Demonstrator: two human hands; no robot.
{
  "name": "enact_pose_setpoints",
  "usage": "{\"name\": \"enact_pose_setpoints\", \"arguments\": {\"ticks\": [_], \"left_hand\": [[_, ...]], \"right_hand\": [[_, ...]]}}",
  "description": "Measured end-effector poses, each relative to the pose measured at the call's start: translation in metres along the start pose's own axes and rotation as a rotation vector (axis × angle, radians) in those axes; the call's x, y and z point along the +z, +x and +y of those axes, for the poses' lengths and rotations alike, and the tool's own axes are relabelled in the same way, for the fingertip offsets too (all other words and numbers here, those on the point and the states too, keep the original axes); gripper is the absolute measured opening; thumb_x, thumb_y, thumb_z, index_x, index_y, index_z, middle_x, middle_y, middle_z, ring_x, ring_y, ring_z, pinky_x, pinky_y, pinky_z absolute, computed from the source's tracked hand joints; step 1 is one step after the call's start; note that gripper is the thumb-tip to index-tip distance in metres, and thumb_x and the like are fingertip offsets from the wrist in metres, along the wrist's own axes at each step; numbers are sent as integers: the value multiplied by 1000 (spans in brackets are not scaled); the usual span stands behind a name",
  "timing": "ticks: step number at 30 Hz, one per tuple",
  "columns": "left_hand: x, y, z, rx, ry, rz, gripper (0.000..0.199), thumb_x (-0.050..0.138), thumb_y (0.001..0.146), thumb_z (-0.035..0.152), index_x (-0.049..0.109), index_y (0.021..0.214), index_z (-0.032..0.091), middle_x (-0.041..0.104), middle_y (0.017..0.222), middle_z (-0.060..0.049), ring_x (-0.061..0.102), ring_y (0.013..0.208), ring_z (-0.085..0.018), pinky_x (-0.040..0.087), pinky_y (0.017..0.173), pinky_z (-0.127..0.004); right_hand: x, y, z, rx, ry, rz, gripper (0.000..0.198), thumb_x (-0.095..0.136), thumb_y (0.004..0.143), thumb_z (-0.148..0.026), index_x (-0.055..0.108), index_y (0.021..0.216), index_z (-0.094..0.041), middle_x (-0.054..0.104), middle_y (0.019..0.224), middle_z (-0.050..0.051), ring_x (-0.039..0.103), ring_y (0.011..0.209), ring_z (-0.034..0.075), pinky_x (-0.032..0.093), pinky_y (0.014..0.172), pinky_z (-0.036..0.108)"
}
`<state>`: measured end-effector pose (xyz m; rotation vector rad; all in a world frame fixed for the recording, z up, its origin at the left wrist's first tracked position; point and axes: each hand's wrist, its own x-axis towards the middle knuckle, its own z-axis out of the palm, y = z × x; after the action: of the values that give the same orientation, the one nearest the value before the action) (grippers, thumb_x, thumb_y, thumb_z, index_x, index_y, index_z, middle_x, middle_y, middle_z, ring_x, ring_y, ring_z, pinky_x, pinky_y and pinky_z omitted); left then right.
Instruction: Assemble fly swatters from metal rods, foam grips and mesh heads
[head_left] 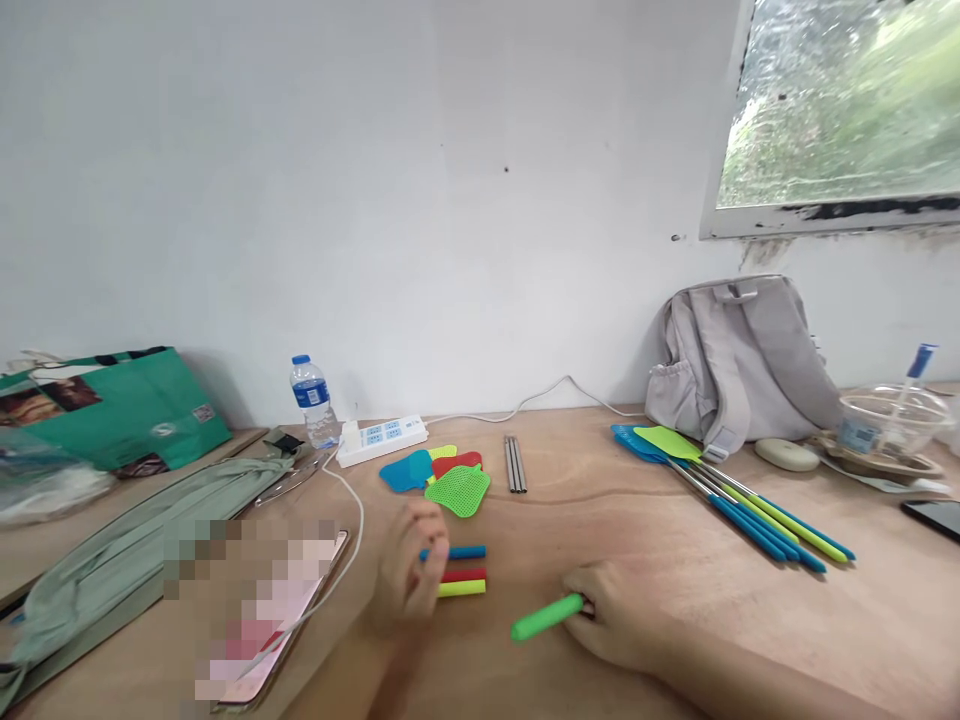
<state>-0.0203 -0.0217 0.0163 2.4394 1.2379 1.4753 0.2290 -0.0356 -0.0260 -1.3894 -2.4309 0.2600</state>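
Observation:
My right hand (pixel 611 615) is closed around one end of a green fly swatter handle (pixel 546 617), which points left and slightly down above the table. My left hand (pixel 414 565), a little blurred, has its fingers loosely bent and thumb apart, with nothing visible in it. It partly covers a blue handle (pixel 469 552), a red handle (pixel 465 575) and a yellow handle (pixel 463 588) lying side by side. Behind them is a small pile of swatter heads: a blue head (pixel 407 472), a red head (pixel 457 463), a green head (pixel 459 490) and a mostly hidden yellow one. Metal rods (pixel 515 465) lie beside the pile.
Several assembled fly swatters (pixel 765 515) lie at right, before a grey backpack (pixel 742 360). A power strip (pixel 382 440) and water bottle (pixel 313 400) stand near the wall. A white cable (pixel 360 510) crosses a phone (pixel 300 620) at left. A plastic cup (pixel 892 420) stands far right.

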Motion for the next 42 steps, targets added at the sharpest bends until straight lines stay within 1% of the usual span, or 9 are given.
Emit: {"name": "enact_pose_setpoints", "arguments": {"ticks": [2,5,8,11,16,25,31,36,42], "left_hand": [[0,10,-21,-112,117,47,20,33,84,29,47,72,20,46,80,-5,49,79,-18,42,76,-33],[9,17,-56,-170,219,-23,14,40,79,24,52,84,19,46,92,-6,50,91,-19,41,85,-35],[19,15,-83,-179,251,-176,33,37,77,14,51,107,19,46,114,-7,45,109,-19,35,96,-37],[27,16,-96,-107,278,-319,48,33,73,6,49,117,19,43,127,-6,37,119,-19,29,102,-38],[31,25,-100,-39,267,-416,51,33,73,5,49,119,22,48,126,-1,39,119,-18,26,103,-40],[32,23,-106,-131,239,-413,44,34,83,21,40,127,22,53,119,-6,49,106,-20,38,91,-36],[31,23,-102,-51,314,-456,43,42,82,32,43,124,23,51,122,-5,45,108,-22,32,94,-39],[30,21,-103,-75,387,-471,46,46,79,46,46,121,26,50,123,-4,43,106,-24,30,93,-42],[34,23,-107,-19,389,-540,38,38,84,40,51,116,23,54,117,-8,47,105,-23,32,91,-37]], "right_hand": [[0,3,8,22,19,23,13,43,62,-12,39,52,-18,52,53,-2,45,51,10,23,49,22],[0,6,16,35,48,54,15,41,61,-11,34,50,-19,46,49,-3,41,48,10,22,49,21],[1,7,18,30,76,65,17,41,59,-11,30,49,-19,41,47,-4,37,47,9,21,48,21],[0,6,17,17,101,62,17,41,57,-9,28,49,-19,36,47,-5,34,46,9,20,47,21],[-1,6,19,44,163,81,19,40,56,-8,26,49,-19,30,46,-6,32,46,8,20,47,21],[3,11,30,94,427,181,24,39,63,-13,20,48,-19,22,47,-5,27,46,8,18,46,23],[2,14,32,248,578,269,29,39,65,-26,17,48,-20,16,48,-5,21,45,7,16,45,24],[3,15,34,262,671,282,30,41,65,-26,17,48,-21,17,47,-6,21,44,8,15,45,25],[1,15,36,301,841,314,35,50,64,-28,21,47,-21,19,47,-6,21,45,7,16,46,25]]}}
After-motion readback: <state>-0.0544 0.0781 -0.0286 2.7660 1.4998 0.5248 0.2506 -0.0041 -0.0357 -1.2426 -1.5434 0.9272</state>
